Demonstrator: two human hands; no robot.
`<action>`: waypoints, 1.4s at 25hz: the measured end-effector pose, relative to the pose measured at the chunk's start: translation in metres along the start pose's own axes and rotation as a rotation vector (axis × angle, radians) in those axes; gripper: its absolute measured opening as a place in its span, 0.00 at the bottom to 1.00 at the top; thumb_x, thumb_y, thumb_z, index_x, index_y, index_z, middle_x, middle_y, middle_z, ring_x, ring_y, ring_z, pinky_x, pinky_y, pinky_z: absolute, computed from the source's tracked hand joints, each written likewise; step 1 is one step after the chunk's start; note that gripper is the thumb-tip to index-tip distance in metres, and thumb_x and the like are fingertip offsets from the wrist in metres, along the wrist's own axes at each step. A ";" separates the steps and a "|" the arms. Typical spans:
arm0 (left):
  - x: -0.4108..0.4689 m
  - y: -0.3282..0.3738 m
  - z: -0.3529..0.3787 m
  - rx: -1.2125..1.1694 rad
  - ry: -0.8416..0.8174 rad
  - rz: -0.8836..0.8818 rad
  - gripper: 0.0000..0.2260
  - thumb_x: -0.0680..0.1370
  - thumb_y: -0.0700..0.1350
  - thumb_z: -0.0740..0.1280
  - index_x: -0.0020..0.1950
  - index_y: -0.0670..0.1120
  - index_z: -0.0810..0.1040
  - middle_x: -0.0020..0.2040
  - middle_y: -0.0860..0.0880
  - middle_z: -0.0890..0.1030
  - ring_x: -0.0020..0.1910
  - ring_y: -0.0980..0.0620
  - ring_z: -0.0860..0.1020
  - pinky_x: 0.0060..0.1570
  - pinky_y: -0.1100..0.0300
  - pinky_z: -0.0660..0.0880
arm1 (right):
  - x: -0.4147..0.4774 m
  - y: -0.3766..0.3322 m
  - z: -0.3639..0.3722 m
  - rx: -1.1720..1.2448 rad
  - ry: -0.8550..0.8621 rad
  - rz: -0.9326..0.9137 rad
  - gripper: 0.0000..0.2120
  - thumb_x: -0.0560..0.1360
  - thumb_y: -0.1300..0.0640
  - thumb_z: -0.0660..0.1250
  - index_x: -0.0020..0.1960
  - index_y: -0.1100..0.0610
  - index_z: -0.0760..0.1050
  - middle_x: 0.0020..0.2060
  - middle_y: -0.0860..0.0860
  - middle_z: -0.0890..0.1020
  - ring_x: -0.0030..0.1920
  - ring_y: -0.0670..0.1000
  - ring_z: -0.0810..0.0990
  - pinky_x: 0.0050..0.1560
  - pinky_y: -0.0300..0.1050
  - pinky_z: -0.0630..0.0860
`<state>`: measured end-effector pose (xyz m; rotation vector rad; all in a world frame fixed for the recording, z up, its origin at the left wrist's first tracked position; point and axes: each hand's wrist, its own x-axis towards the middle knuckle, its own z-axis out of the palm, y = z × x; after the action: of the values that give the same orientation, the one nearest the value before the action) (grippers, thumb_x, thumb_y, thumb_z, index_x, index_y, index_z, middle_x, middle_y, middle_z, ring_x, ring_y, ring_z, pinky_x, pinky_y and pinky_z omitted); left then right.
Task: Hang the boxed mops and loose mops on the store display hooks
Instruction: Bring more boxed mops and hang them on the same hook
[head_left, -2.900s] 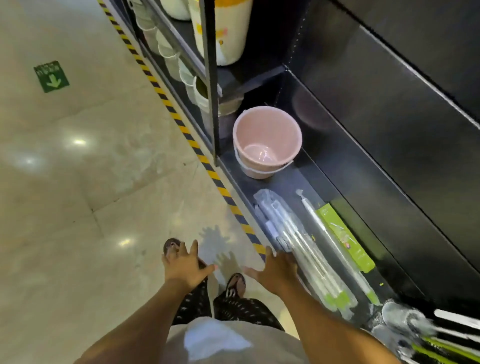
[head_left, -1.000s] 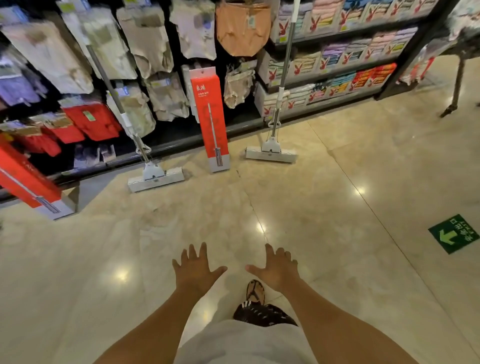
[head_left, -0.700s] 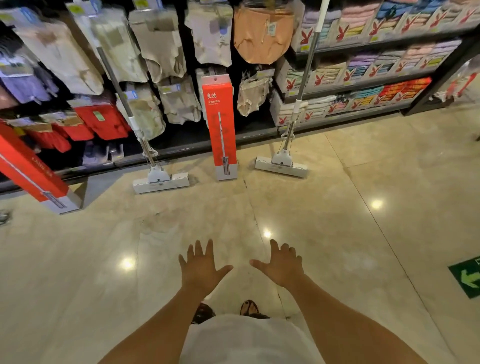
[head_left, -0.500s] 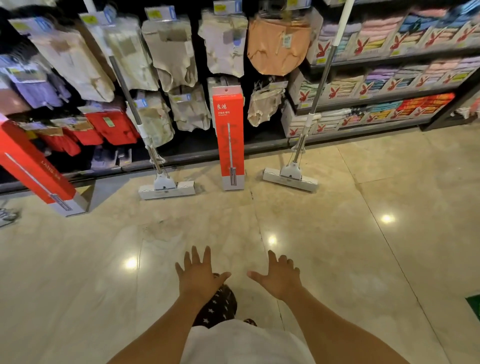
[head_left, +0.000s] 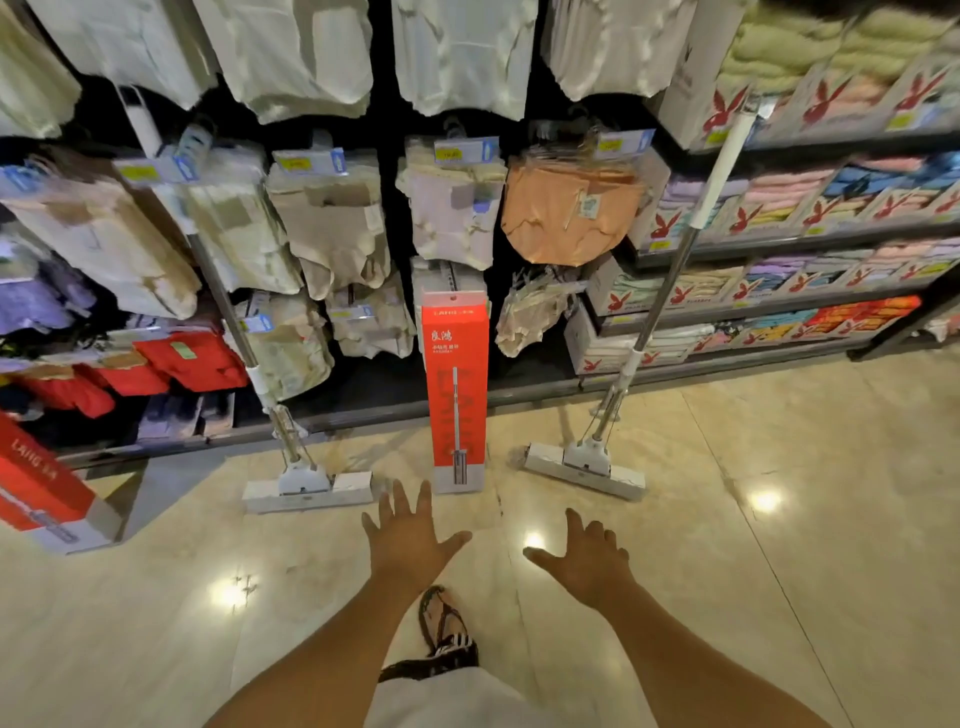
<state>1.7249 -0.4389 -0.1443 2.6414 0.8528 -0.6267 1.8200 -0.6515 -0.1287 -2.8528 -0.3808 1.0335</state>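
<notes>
A tall red boxed mop (head_left: 456, 384) stands upright on the floor, leaning against the clothing display. A second red boxed mop (head_left: 39, 486) leans at the far left. Two loose mops with white flat heads rest on the floor, handles leaning on the shelves: the left loose mop (head_left: 306, 486) and the right loose mop (head_left: 584, 467). My left hand (head_left: 408, 535) is spread flat with fingers straight, just below the base of the middle box and not touching it. My right hand (head_left: 587, 556) is also spread and holds nothing, below the right mop's head.
Packaged garments (head_left: 332, 228) hang on display hooks above the mops. Shelves of boxed goods (head_left: 789, 249) fill the right side. A black base rail (head_left: 363, 415) runs along the floor edge. My sandalled foot (head_left: 447, 629) stands on polished tile.
I turned from the black shelf with the pink bucket to the clothing aisle and walked closer. The mops and red box now loom nearer. Both hands stay spread and hold nothing.
</notes>
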 end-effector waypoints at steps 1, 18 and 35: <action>0.023 0.004 -0.016 0.016 0.016 0.015 0.44 0.73 0.74 0.55 0.80 0.52 0.43 0.81 0.42 0.43 0.79 0.39 0.45 0.74 0.38 0.46 | 0.020 -0.013 -0.018 0.043 0.033 -0.010 0.46 0.71 0.26 0.55 0.78 0.53 0.50 0.71 0.59 0.66 0.70 0.61 0.65 0.67 0.58 0.66; 0.215 0.055 -0.084 -0.166 -0.061 -0.227 0.53 0.66 0.77 0.60 0.80 0.52 0.39 0.80 0.42 0.40 0.79 0.40 0.44 0.75 0.37 0.47 | 0.263 -0.072 -0.151 0.009 -0.129 -0.281 0.44 0.72 0.30 0.60 0.78 0.52 0.50 0.68 0.59 0.68 0.68 0.59 0.67 0.67 0.55 0.67; 0.435 0.044 -0.075 -0.933 0.144 -0.322 0.59 0.58 0.64 0.76 0.80 0.52 0.47 0.76 0.44 0.65 0.75 0.44 0.63 0.71 0.41 0.65 | 0.475 -0.137 -0.138 0.464 -0.153 -0.457 0.57 0.63 0.39 0.77 0.79 0.51 0.45 0.69 0.56 0.67 0.70 0.57 0.63 0.65 0.52 0.65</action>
<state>2.0922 -0.2343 -0.2853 1.7260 1.2405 -0.0439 2.2324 -0.3950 -0.2947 -2.1512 -0.6655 1.0726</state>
